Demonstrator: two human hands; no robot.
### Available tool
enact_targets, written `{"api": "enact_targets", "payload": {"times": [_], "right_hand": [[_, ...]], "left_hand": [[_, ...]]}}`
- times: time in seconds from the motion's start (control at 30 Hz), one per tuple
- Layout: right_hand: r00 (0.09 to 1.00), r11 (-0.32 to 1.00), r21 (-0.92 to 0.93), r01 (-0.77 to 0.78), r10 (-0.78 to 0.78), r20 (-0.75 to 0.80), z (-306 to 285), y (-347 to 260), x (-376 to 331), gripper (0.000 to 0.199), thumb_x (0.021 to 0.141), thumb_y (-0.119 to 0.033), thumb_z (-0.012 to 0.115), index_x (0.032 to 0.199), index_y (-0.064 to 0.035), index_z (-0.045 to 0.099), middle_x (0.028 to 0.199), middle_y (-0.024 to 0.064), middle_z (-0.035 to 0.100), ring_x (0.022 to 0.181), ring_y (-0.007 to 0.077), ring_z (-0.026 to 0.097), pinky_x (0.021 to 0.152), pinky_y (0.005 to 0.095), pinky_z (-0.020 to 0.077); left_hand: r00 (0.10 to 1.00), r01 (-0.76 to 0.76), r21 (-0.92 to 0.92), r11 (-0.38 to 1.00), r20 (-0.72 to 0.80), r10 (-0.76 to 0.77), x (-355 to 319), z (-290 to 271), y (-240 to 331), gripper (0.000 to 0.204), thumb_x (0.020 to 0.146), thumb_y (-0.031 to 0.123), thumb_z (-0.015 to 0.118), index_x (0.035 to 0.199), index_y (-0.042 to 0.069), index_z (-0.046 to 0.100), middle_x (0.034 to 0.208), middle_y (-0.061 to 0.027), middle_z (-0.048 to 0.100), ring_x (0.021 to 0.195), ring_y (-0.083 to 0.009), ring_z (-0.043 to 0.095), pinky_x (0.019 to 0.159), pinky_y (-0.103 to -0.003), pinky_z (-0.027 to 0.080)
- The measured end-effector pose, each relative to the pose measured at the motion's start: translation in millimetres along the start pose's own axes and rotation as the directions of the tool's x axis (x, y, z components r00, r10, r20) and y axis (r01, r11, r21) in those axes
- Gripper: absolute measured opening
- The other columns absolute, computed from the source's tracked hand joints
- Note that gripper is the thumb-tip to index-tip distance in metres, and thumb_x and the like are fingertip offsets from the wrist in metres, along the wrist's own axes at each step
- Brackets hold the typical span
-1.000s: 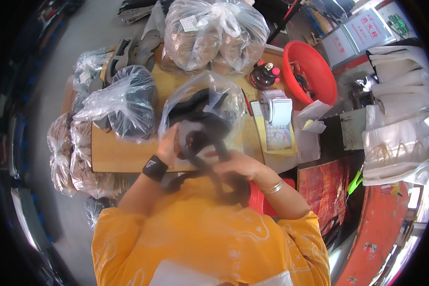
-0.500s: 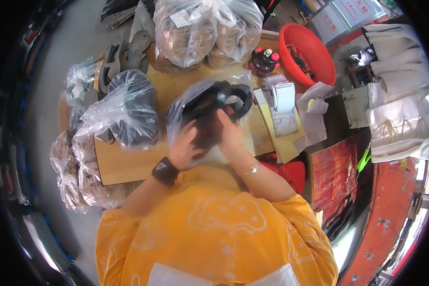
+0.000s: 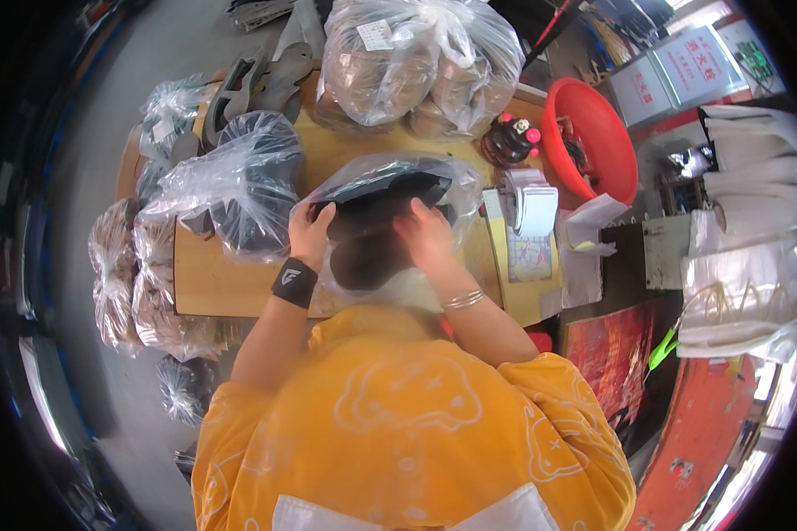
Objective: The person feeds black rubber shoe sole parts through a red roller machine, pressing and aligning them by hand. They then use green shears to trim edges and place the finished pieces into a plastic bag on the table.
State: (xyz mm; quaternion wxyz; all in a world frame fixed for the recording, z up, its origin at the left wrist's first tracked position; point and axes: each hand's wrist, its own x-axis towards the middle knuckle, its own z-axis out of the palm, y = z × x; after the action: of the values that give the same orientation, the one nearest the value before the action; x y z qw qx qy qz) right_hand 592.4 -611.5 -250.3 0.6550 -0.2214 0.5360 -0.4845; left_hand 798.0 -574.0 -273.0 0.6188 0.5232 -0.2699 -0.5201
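In front of me a clear plastic bag [image 3: 462, 177] lies open on the wooden table, with black, sole-shaped pieces [image 3: 367, 258] in and over its mouth. My left hand [image 3: 310, 234], a black band at its wrist, is closed around the left end of the dark pieces at the bag's edge. My right hand [image 3: 429, 234] is over the right side of the pieces. Its fingers are blurred, and whether they grip anything is unclear. Left of the bag lies a tied clear bag of dark pieces [image 3: 259, 168].
Large tied bags of brown pieces [image 3: 381, 75] stand at the table's [image 3: 230, 288] far side. A dark round object with pink knobs [image 3: 509, 140], a red basin [image 3: 593, 146] and papers [image 3: 531, 257] lie to the right. More bagged pieces [image 3: 115, 283] are at the left edge.
My left hand has moved up and left to the end of the dark pieces. The pieces now lie flatter and wider across the bag. The whole view has shifted slightly.
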Motion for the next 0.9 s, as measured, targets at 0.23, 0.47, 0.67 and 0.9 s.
{"api": "enact_targets", "payload": {"times": [0.23,0.47,0.67,0.9], "right_hand": [[0.885,0.885,-0.238,-0.400,0.440,0.152,-0.5,-41.7,0.2,0.038,0.088,-0.023,0.065,0.114,0.0013,0.051,0.105,0.0168,0.061,0.082,0.0286,0.065,0.071,0.0374,0.0543],[0.784,0.522,-0.732,0.438,0.177,0.595,-10.1,-100.0,28.7,0.024,0.088,-0.022,0.061,0.098,-0.0008,0.066,0.087,0.0076,0.068,0.081,0.0155,0.066,0.073,0.0279,0.0526],[0.463,-0.036,-0.467,0.883,-0.086,0.882,25.6,-89.9,66.0,0.042,0.078,-0.008,0.059,0.120,-0.0023,0.054,0.124,0.0207,0.054,0.119,0.0351,0.049,0.100,0.0438,0.0392],[0.526,-0.410,-0.450,0.794,0.090,0.846,31.2,-96.3,110.9,0.019,0.072,-0.007,0.060,0.090,-0.0007,0.063,0.086,0.0169,0.066,0.089,0.0317,0.063,0.076,0.0406,0.0517]], "left_hand": [[0.928,-0.091,0.638,0.765,-0.224,0.297,-5.3,2.3,5.9,0.033,0.083,0.014,0.066,0.109,-0.005,0.062,0.098,-0.0106,0.066,0.090,-0.0187,0.061,0.083,-0.030,0.046],[0.917,0.009,0.860,0.511,-0.211,0.339,-11.4,22.7,17.0,0.036,0.079,0.017,0.066,0.109,-0.002,0.058,0.106,-0.0220,0.062,0.103,-0.0370,0.056,0.089,-0.041,0.044],[0.992,-0.035,0.992,0.120,0.020,0.122,18.9,37.3,46.2,0.035,0.073,0.012,0.062,0.108,0.005,0.060,0.103,-0.0203,0.064,0.102,-0.0362,0.059,0.088,-0.044,0.047],[0.995,0.056,0.977,-0.204,-0.072,-0.069,46.3,54.9,47.7,0.018,0.073,0.007,0.059,0.089,0.004,0.067,0.091,-0.0186,0.067,0.089,-0.0357,0.065,0.077,-0.044,0.054]]}}
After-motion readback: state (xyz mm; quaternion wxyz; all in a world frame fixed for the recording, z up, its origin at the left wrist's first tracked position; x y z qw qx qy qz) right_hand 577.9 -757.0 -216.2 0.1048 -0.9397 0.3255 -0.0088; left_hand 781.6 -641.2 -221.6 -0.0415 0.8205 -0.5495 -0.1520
